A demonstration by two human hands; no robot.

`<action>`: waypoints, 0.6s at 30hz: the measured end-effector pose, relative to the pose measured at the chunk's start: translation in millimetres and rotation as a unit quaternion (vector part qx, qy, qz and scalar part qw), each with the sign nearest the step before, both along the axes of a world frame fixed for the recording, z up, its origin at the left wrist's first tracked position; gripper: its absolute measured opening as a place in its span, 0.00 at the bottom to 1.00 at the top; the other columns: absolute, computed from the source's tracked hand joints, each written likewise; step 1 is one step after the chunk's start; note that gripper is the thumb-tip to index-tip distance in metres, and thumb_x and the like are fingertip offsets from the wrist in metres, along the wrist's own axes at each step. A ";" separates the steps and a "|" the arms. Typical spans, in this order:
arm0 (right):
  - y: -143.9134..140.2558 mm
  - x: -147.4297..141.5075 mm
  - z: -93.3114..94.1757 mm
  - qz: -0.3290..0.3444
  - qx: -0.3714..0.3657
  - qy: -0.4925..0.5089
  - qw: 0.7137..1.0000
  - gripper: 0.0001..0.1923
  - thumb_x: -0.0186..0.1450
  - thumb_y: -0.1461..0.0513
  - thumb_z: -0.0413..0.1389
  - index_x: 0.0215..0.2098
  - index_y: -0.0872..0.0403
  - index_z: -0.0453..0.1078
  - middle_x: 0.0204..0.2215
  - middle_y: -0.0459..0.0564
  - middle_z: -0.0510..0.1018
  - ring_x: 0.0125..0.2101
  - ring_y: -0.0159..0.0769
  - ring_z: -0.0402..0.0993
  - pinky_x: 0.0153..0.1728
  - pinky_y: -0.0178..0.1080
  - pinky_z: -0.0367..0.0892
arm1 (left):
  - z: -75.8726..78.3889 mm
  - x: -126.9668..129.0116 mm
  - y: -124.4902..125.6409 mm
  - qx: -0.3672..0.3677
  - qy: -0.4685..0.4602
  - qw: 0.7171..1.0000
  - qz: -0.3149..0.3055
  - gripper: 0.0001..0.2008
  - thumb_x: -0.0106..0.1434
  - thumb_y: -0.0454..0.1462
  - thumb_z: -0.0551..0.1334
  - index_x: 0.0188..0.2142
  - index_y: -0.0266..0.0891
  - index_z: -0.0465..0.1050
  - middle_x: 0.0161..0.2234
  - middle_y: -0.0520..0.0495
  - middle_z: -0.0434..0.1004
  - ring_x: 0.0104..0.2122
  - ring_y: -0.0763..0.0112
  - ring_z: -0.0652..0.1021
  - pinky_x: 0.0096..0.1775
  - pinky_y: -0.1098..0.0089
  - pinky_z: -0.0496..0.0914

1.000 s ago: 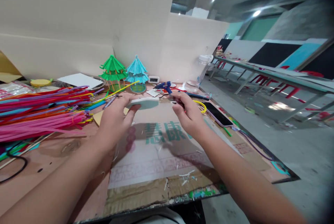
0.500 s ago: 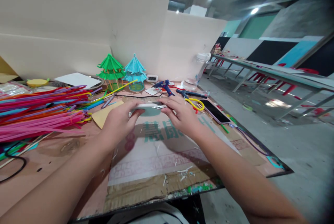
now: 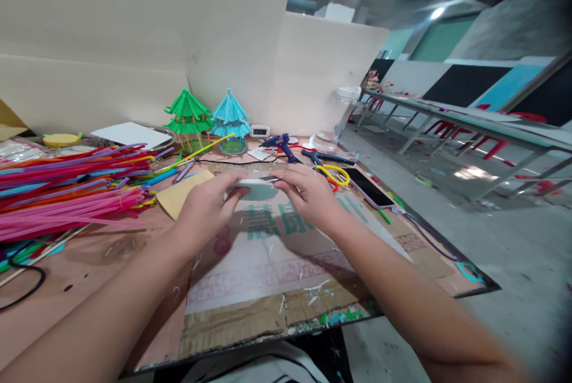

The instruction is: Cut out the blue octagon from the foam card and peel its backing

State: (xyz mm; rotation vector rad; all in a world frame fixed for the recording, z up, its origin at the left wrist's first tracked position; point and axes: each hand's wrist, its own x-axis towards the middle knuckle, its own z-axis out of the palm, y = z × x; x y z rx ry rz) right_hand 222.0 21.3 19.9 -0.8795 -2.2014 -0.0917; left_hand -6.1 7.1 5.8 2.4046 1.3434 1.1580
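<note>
Above the printed sheet, my left hand (image 3: 212, 198) pinches the left end of a thin, flat white piece (image 3: 254, 183), seen nearly edge-on. My right hand (image 3: 306, 192) is closed at the piece's right end, thumb and forefinger together. Something small and narrow shows at those fingertips, too fine to name. Beneath both hands lies a white sheet with green lettering and red patterns (image 3: 263, 270), dotted with white scraps. A tan paper piece (image 3: 183, 192) is beside my left hand. Yellow-handled scissors (image 3: 335, 174) rest just beyond my right hand.
Bundled coloured pipe cleaners (image 3: 75, 186) cover the left side. Green (image 3: 187, 115) and blue (image 3: 230, 118) pagoda-like models stand at the back, near a blue glue gun (image 3: 279, 143). A phone (image 3: 369, 187) and a clear jar (image 3: 344, 112) are at the right.
Both hands keep nearly the same place. The white piece has tilted slightly, and my right fingertips have shifted a little along its right end. The view has moved slightly.
</note>
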 end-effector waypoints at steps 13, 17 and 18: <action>4.4 3.9 0.4 -0.001 0.001 0.018 1.000 0.14 0.70 0.57 0.51 0.48 0.53 0.74 0.39 0.53 0.79 0.41 0.39 0.74 0.43 0.43 0.68 | 4.2 -1.1 0.2 -0.029 -0.046 0.998 0.031 0.08 0.64 0.39 0.58 0.40 0.42 0.74 0.30 0.51 0.77 0.30 0.66 0.74 0.31 0.69 0.63; 5.3 3.5 -0.9 0.006 0.009 0.021 1.000 0.14 0.70 0.57 0.51 0.48 0.54 0.74 0.39 0.53 0.79 0.40 0.39 0.74 0.43 0.42 0.69 | 4.6 0.1 -0.8 -0.032 -0.047 0.998 0.025 0.08 0.64 0.39 0.58 0.41 0.42 0.74 0.31 0.51 0.76 0.30 0.66 0.74 0.32 0.69 0.63; 5.9 3.6 -1.2 0.006 0.010 0.024 1.000 0.14 0.70 0.57 0.51 0.48 0.53 0.74 0.39 0.53 0.79 0.41 0.39 0.74 0.43 0.42 0.69 | 4.6 0.3 -0.9 -0.034 -0.048 0.998 0.026 0.08 0.64 0.39 0.58 0.41 0.42 0.74 0.31 0.51 0.76 0.30 0.66 0.74 0.32 0.69 0.63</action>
